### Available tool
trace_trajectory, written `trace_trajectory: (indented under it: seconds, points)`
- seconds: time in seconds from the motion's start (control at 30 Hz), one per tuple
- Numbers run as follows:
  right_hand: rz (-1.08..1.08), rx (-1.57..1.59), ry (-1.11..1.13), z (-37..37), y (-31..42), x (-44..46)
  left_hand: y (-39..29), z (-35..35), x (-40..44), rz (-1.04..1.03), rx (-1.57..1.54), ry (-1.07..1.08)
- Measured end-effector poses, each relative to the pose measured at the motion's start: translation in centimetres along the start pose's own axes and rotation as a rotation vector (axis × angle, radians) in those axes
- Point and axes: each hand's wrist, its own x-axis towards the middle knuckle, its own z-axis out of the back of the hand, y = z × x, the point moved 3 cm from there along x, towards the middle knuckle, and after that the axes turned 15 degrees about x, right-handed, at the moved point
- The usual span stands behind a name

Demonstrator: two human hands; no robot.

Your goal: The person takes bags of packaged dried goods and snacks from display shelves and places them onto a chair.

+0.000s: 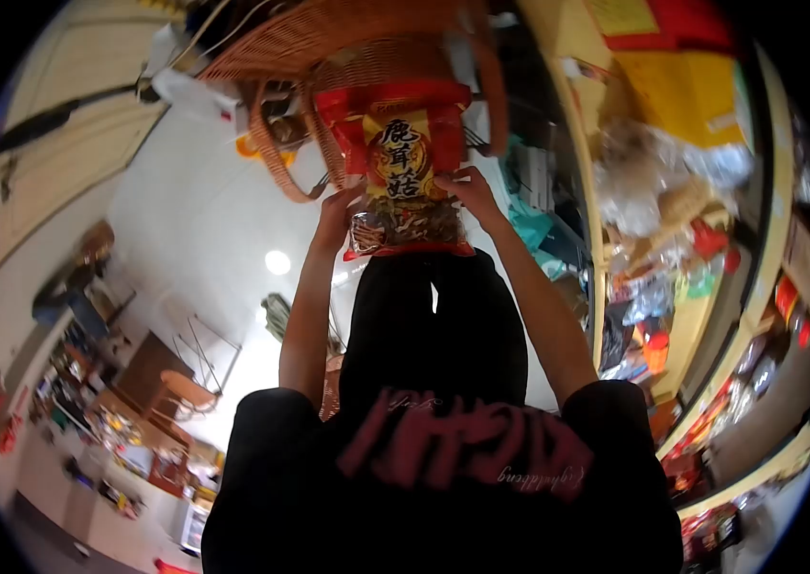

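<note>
A red and gold bag (pixel 401 158) with large dark characters lies above my knees, its clear lower part showing brown dried pieces. My left hand (pixel 336 215) grips the bag's left edge, fingers closed on it. On the opposite edge, my right hand (pixel 468 189) pinches the bag near the gold label. The bag's upper end reaches a woven wicker chair (pixel 381 62) in front of me. Its bottom edge is close to my black trousers (pixel 433 335).
Shelves (pixel 582 124) on the right hold plastic bags, a yellow package (pixel 682 96) and bottles. A wooden stool (pixel 188 390) and a cluttered counter stand at the lower left. Green plastic (pixel 527 225) lies beside the shelves. A pale door (pixel 70 86) is at the upper left.
</note>
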Motion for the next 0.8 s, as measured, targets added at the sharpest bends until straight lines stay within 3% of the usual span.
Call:
trace_trajectory:
  seconds: [0.03,0.17,0.47,0.5,0.57,0.7,0.73,0.77,0.8]
  points:
    - [-0.09,-0.002,-0.065,1.6,-0.2,-1.8,-1.0,-2.1,-1.1,0.066,0.005,0.018]
    - [-0.073,0.262,-0.157,7.4,-0.5,-9.0,-2.7,-8.7,-3.1,0.05,0.167,0.1]
    - [0.157,0.554,-0.384,14.9,-2.8,-29.4,-2.5,-20.1,-9.7,0.114,0.382,0.567]
    - [0.257,0.591,-0.399,15.6,-2.9,-32.1,-2.7,-22.2,-11.9,0.168,0.367,0.612]
    - [0.445,0.713,-0.384,19.1,-5.2,-37.2,-0.8,-27.9,-15.4,0.081,0.503,0.643]
    - [0.644,0.793,-0.406,20.4,-10.8,-46.5,5.4,-32.6,-17.3,0.311,0.537,0.919]
    - [0.792,0.83,-0.374,20.2,-12.6,-47.6,7.2,-33.1,-17.3,0.335,0.504,0.912]
    - [0.718,0.678,-0.454,19.9,-12.3,-50.1,6.5,-35.3,-21.2,0.307,0.561,0.919]
    - [0.742,0.794,-0.409,19.6,-13.8,-52.0,9.0,-35.9,-20.8,0.318,0.538,1.035]
